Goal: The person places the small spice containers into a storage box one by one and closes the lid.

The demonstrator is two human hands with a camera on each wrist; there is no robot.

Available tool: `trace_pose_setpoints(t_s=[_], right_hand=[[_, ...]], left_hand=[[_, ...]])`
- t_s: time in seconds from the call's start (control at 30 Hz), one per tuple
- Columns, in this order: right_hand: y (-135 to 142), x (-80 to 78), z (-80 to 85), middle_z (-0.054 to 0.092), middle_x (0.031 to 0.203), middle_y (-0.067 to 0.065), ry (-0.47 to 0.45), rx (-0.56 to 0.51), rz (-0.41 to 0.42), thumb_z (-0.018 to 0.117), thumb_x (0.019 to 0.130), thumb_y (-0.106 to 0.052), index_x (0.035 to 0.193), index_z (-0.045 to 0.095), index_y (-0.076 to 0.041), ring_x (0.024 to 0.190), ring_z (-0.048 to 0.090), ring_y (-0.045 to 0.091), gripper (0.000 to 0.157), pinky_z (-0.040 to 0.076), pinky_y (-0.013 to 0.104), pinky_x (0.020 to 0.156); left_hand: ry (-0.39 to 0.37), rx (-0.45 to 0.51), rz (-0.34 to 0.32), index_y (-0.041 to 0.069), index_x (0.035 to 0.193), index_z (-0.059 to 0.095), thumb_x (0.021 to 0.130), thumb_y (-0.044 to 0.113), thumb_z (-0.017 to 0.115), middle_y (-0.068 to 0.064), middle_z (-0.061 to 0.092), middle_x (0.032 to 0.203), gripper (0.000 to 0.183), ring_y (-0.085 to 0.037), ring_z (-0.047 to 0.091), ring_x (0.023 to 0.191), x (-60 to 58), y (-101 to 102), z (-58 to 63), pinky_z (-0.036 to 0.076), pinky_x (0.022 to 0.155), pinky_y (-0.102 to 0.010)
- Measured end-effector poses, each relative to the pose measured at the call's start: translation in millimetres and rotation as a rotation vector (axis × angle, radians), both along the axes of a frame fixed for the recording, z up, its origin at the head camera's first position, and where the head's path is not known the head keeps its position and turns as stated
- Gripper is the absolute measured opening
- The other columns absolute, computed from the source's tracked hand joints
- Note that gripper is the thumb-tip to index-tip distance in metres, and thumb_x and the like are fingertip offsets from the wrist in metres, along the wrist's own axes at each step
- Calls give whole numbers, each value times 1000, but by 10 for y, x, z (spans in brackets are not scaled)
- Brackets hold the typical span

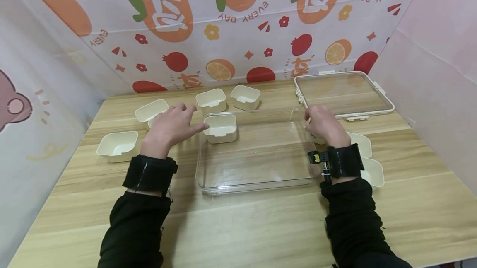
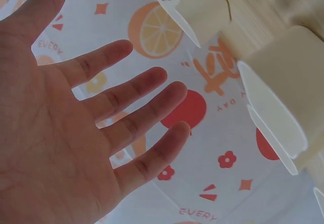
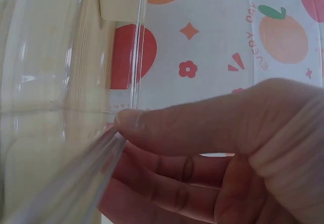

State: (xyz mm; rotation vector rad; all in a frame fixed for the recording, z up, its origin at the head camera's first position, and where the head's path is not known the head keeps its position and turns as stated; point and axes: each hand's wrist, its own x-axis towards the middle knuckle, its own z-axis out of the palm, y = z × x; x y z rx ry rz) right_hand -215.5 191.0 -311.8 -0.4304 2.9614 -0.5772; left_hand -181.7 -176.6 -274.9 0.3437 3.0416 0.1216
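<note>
The front of the pale wood-grain table [image 1: 238, 226] came nearest, and just beyond it stood the clear, rectangular plastic box [image 1: 257, 186], one long side toward the person. To the right of the box, partly covered by the right wrist, sat a pair of small, cream, rounded-square plastic cups [image 1: 373, 172]; to its left sat a matching single cream cup [image 1: 118, 146].

The right hand [image 1: 323, 124] pinched the box's rim on the right side, toward the back, thumb over the edge and fingers curled below. The left hand [image 1: 170, 128] hovered at the box's left side, fingers spread and extended, holding nothing — whether its thumb touched the cream corner cup [image 1: 220, 129] could not be told. That cup rested inside the box, in the far left corner.

Behind the box were two more cream cups [image 1: 211, 101], and behind its right end lay the clear lid with a cream frame [image 1: 344, 94].

The step in hand seemed to be arranging cups inside the box — one in, the others around it. The next move seemed to call for the left hand closing on another cup while the right steadied the rim.
</note>
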Motion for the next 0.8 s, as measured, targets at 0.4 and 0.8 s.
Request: trace_pose_setpoints(t_s=[0.4, 0.8], right_hand=[[23, -8, -17, 54, 82, 17, -69, -54, 0, 56, 74, 6, 99, 55, 8, 60, 52, 20, 25, 42, 28, 47], [45, -8, -19, 55, 78, 16, -107, -79, 8, 55, 77, 6, 100, 53, 8, 58, 53, 19, 24, 42, 28, 48]], left_hand=[[-2, 6, 23, 3, 129, 41, 84, 60, 47, -25, 41, 123, 73, -41, 41, 106, 46, -143, -5, 42, 79, -63], [5, 94, 129, 0, 132, 34, 83, 65, 43, -30, 33, 128, 81, -44, 34, 111, 144, -600, 79, 36, 84, -66]])
